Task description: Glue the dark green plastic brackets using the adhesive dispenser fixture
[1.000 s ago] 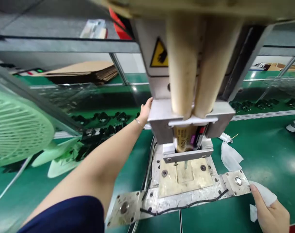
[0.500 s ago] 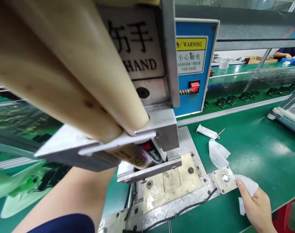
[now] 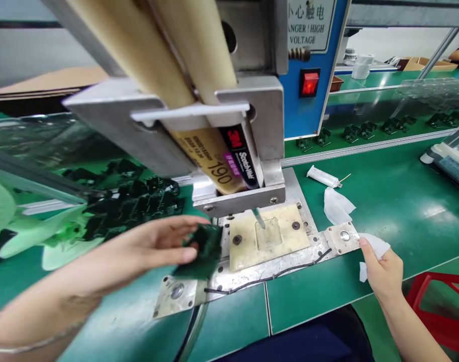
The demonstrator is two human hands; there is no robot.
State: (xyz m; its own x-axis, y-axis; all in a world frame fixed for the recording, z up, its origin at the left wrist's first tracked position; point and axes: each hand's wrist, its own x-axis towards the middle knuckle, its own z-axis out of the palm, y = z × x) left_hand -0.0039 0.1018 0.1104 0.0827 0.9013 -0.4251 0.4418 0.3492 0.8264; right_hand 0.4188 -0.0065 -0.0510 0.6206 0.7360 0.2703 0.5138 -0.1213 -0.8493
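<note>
My left hand (image 3: 154,246) grips a dark green plastic part (image 3: 202,251) low over the left end of the metal base plate (image 3: 180,296). Above the beige fixture block (image 3: 269,236) hangs a 3M Scotch-Weld 190 adhesive cartridge (image 3: 214,161), held in a steel clamp (image 3: 248,120) with its thin nozzle (image 3: 258,217) pointing down. The nozzle tip is just above the block's recess. My right hand (image 3: 382,269) pinches a white wipe (image 3: 374,246) beside a round metal button (image 3: 344,235).
A blue control box with a lit red switch (image 3: 309,83) stands behind the clamp. A second white wipe (image 3: 337,206) and a white cartridge (image 3: 323,176) lie on the green bench. Dark parts sit behind transparent covers. A scale, fan, red stool and distant person surround the bench.
My left hand has come back from the far parts and now holds a dark part near the fixture. The view has swung right and tilted, and the right hand stays with its wipe.
</note>
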